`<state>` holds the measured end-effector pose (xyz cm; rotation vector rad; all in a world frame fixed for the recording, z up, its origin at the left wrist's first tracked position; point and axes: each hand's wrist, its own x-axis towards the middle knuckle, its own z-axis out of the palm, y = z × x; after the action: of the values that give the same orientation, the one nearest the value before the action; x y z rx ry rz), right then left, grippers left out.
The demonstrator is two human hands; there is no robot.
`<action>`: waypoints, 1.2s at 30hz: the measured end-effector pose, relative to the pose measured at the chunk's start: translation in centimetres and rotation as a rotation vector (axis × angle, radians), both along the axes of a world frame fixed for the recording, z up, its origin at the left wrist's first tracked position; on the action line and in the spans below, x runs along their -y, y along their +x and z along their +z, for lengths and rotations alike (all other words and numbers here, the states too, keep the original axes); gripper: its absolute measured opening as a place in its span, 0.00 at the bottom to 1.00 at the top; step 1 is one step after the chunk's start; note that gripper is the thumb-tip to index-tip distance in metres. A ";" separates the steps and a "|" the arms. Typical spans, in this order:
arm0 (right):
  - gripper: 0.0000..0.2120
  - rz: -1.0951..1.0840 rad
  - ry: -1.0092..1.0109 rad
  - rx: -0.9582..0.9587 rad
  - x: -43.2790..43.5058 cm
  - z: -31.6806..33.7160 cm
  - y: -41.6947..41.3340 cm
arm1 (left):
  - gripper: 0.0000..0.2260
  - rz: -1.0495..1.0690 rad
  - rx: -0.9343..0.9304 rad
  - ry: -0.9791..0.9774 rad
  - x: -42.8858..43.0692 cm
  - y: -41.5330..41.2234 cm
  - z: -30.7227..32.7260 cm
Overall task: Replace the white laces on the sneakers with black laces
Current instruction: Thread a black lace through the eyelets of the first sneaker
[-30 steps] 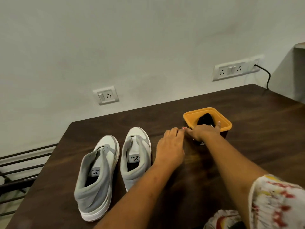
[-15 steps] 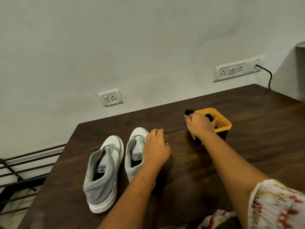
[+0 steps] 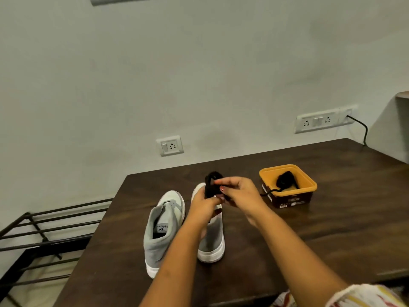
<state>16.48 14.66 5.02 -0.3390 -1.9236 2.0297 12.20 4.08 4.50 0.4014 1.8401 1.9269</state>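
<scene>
Sneaker (image 3: 212, 240) sits behind left hand (image 3: 202, 206) gripping black lace (image 3: 210, 182); tub (image 3: 287, 167) nearby.

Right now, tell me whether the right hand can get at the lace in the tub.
Probably yes: the tub is open-topped, its lace lies exposed, and nothing stands between it and the right hand. But that hand and the left hand grip a second lace, so it should let go first.

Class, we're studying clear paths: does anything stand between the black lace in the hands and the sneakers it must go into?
Nothing visible does. The left hand and right hand hold the black lace above the right sneaker, beside the left sneaker.
</scene>
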 end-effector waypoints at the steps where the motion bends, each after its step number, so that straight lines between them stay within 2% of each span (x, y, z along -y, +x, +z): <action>1: 0.14 -0.027 0.015 0.000 0.3 -0.2 0.3 | 0.15 0.029 -0.006 0.008 0.1 0.2 0.1; 5: 0.13 -0.135 0.058 -0.013 0.7 -0.8 1.0 | 0.12 0.054 0.030 0.099 0.9 -0.3 0.8; 8: 0.11 -0.081 0.093 0.037 1.2 -1.1 0.9 | 0.09 -0.047 0.074 0.129 1.4 -0.5 1.0; 10: 0.12 -0.041 0.133 0.075 1.7 -1.0 0.5 | 0.07 -0.040 0.050 0.083 1.4 -0.5 0.6; 12: 0.13 0.049 0.169 0.129 2.4 -0.5 0.2 | 0.05 0.045 0.009 0.044 1.3 -0.5 0.2; 17: 0.13 0.210 0.210 0.186 3.4 -0.2 -0.7 | 0.11 0.348 -0.074 0.046 1.2 -1.4 0.1; 20: 0.11 0.178 0.189 0.184 2.9 -0.4 -1.1 | 0.10 0.508 0.086 0.208 1.6 -2.1 0.1; 22: 0.11 0.134 0.256 0.229 2.0 -0.7 -1.2 | 0.11 0.593 0.249 0.350 2.0 -2.5 0.2; 25: 0.13 0.042 0.523 0.368 -0.5 -1.8 -1.4 | 0.15 0.712 0.382 0.486 3.7 -3.7 0.2; 27: 0.11 -0.051 0.737 0.551 -2.5 -2.1 -0.9 | 0.13 0.793 0.437 0.507 5.1 -4.5 0.3; 29: 0.09 -0.183 0.867 0.745 -4.3 -1.7 0.3 | 0.13 0.870 0.401 0.398 6.8 -5.0 0.3; 31: 0.12 -0.355 0.865 0.860 -5.3 -1.0 1.5 | 0.16 0.887 0.249 0.186 8.2 -5.5 -0.2; 32: 0.15 -0.423 0.822 0.849 -5.4 -0.6 1.8 | 0.16 0.849 0.149 0.071 8.6 -5.7 -0.6; 34: 0.20 -0.437 0.609 0.668 -4.4 0.2 1.5 | 0.15 0.693 -0.018 -0.107 8.3 -5.5 -0.8; 36: 0.22 -0.315 0.223 0.425 -2.1 0.8 0.7 | 0.12 0.476 -0.122 -0.224 6.8 -4.4 -0.2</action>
<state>17.17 16.80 5.86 -1.0127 -2.1413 1.6136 7.76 -2.71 4.26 0.0027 2.3692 1.9845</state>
